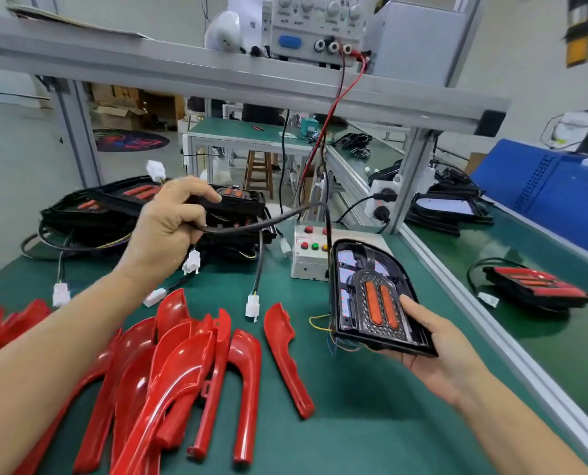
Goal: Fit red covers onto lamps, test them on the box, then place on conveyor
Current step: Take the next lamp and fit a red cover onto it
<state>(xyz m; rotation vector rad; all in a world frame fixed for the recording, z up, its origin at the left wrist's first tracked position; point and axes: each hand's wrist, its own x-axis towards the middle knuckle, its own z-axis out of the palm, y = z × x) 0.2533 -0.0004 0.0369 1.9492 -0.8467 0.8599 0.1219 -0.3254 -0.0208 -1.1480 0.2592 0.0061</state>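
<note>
Head view: two hands, one lamp in hand. Right hand (436, 351) cradles lamp (371, 296) from below, thumb on its face, fingers curled under the lower edge; the lamp is tilted, held above the worktop (354, 423) just in front of the test box (311, 255). Left hand (169, 228): grip closed round the lamp's black cable (285, 216), which arcs over to the lamp's top edge; a white connector (191, 262) hangs below the fist.

Count: red covers (169, 371), roughly eight or more in an overlapping heap at lower left, exact number unclear; one red cover (285, 358) lies apart, right of the heap. Stack of black lamps (148, 207) behind the left hand, count unclear, with several white plugs trailing. One finished lamp (536, 286) with red cover lies on the conveyor (543, 354), to the right beyond an aluminium rail.

Surroundings: box carries red, green and yellow buttons, partly hidden by the held lamp. Power supply (316, 25) on the overhead shelf, red leads hanging down.

Materials: covers glossy, curved, hooked plastic; lamp has clear lens, black rim, two orange oblong strips; worktop green matte mat.
</note>
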